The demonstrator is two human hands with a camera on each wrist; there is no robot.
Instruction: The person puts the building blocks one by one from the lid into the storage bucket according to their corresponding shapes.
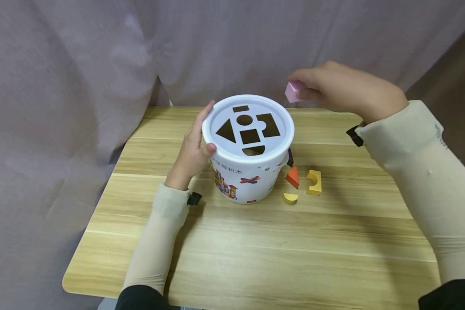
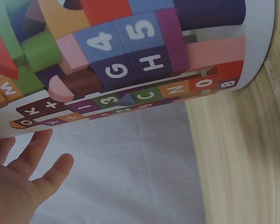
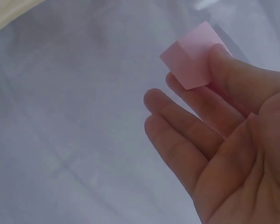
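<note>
We hold a pink block (image 1: 293,91) in our right hand (image 1: 345,90), up in the air behind and to the right of the white bucket (image 1: 248,176), and the right wrist view shows it pinched between thumb and forefinger, the other fingers (image 3: 177,116) stretched out loosely beneath it. Our left hand (image 1: 191,148) steadies the bucket from its left side: the thumb presses against the rim of the white lid (image 1: 217,112) while the straight fingers lie along the lid's edge. That lid sits flat on top, cut with shaped holes, a triangle, a circle, squares and a half-round among them. The left wrist view gives us the bucket's printed wall up close, coloured blocks with letters and numbers on it. The bucket stands upright on the wooden tabletop (image 1: 255,258), towards its back edge. Just to the right of its base we have three loose pieces lying near each other: an orange triangle (image 1: 292,176), a yellow arch (image 1: 314,182) and a small yellow half-round (image 1: 290,197). Behind it all hangs a pale curtain (image 1: 81,64).
</note>
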